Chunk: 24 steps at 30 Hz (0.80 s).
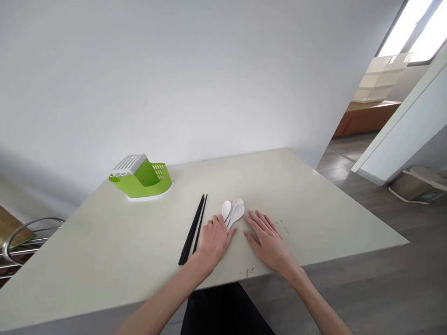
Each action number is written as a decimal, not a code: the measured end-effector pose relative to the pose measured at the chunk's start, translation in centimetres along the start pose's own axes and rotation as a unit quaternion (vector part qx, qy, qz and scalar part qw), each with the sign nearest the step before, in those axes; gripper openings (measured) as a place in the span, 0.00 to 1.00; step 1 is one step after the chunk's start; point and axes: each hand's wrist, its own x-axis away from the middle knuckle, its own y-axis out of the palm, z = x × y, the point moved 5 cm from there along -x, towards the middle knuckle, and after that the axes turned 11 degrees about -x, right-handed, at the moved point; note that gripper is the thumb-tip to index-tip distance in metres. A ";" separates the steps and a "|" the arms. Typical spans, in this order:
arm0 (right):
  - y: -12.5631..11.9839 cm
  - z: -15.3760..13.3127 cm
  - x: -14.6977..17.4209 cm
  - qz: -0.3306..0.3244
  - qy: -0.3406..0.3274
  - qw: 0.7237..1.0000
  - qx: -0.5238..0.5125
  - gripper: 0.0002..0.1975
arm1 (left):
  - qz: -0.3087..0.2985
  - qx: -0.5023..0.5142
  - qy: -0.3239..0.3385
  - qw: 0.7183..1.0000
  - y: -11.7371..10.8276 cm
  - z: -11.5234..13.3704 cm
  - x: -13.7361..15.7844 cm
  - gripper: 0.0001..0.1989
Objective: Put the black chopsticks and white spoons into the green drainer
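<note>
Several white soup spoons (237, 212) lie on the table with their bowls pointing away from me. My left hand (213, 238) is closed around their handles, which disappear under the fingers and thumb. Just right of the spoons, my right hand (267, 242) rests palm down with its fingers stretched out and nothing in it. A bundle of black chopsticks (191, 231) lies left of my left hand, with one chopstick (200, 223) slightly apart from the others.
A green and white cutlery holder (146, 182) stands at the table's back left. The pale table (314, 209) meets a white wall at its far edge. A metal rack (31, 237) is beyond the left edge, and a box (417, 186) sits on the floor at right.
</note>
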 end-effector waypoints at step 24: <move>1.4 0.8 0.4 0.008 0.008 1.000 0.024 0.29 | 0.215 0.106 -0.156 0.958 -1.1 -34.1 -4.4 0.40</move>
